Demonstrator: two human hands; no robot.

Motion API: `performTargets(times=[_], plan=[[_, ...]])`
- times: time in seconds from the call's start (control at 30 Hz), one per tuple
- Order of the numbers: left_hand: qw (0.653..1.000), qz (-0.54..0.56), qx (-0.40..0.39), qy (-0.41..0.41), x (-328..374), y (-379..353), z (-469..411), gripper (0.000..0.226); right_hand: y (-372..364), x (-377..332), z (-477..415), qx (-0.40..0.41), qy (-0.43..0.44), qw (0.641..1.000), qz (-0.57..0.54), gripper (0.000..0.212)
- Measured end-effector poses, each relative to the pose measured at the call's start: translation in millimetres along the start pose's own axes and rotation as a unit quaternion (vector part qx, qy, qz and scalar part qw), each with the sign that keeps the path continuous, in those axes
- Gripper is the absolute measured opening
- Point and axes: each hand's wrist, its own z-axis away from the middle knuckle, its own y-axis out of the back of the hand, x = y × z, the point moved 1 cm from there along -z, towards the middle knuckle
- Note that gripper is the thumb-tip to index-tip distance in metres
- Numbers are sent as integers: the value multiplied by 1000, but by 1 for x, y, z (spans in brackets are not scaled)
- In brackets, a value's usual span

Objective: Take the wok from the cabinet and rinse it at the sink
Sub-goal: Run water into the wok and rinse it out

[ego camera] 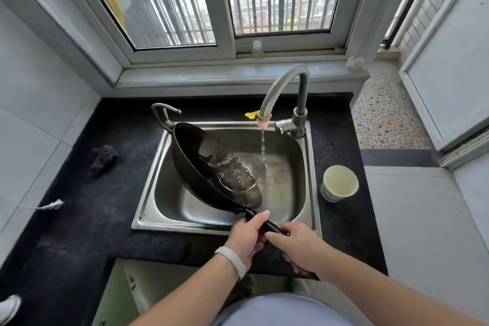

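Note:
A black wok leans steeply on its side inside the steel sink, its rim against the sink's left wall and water pooled at its low edge. Its long black handle reaches over the sink's front rim. My left hand grips the handle close to the pan, and my right hand grips it further back. The curved tap at the back right runs a thin stream of water that lands on the sink floor just right of the wok.
A stack of white cups stands on the black counter right of the sink. A dark scouring pad lies left of it. A small second tap stands at the sink's back left corner. A window sill runs behind.

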Motion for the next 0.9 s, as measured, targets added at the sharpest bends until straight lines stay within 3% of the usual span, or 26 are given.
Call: performTargets(times=[0.1,0.23,0.53,0.7,0.9], plan=[[1000,-5,2,-17,3,2,0,16,1,-2,1,-25,-1,999,-43,27],[999,-17,7,-45,8,5,3,33,2,-3,0,-51,-7,991,-125,32],[996,-13,62,-63,12,-5,9,20,4,3,3,-142,-102,933,-314,29],[995,0,77,-57,9,-12,14,22,12,6,4,-146,-89,944,-283,29],[995,28,81,-58,2,-29,28,19,31,5,11,-115,6,983,-142,36]])
